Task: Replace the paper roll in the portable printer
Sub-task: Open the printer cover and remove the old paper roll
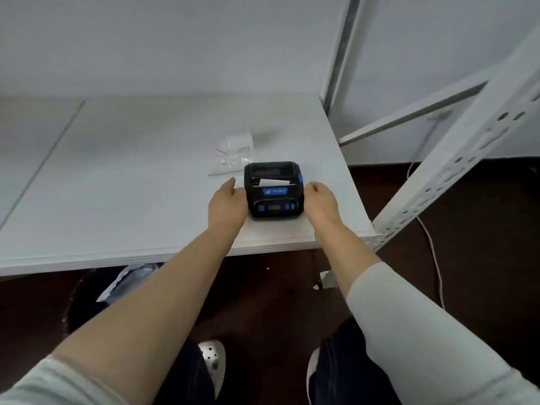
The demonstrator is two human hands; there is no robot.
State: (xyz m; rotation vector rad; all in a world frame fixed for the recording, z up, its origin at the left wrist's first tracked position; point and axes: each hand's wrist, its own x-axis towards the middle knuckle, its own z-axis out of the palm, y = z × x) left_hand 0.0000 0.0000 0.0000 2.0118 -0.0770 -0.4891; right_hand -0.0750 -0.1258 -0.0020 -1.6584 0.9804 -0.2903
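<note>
A small black portable printer point(274, 190) with blue buttons sits near the right front corner of the white table point(131, 185). A short strip of white paper sticks out of its slot. My left hand point(227, 201) rests against the printer's left side. On the printer's right side lies my right hand point(320, 201). Both hands cup the printer between them. Behind the printer stands a white paper roll point(239, 142), with a clear plastic wrapper point(226, 163) marked by red strips lying in front of it.
A white perforated metal shelf frame point(455, 159) rises at the table's right edge, with a thin cable point(432, 247) trailing on the dark floor. A plastic bag point(128, 280) lies under the table. A grey wall stands behind.
</note>
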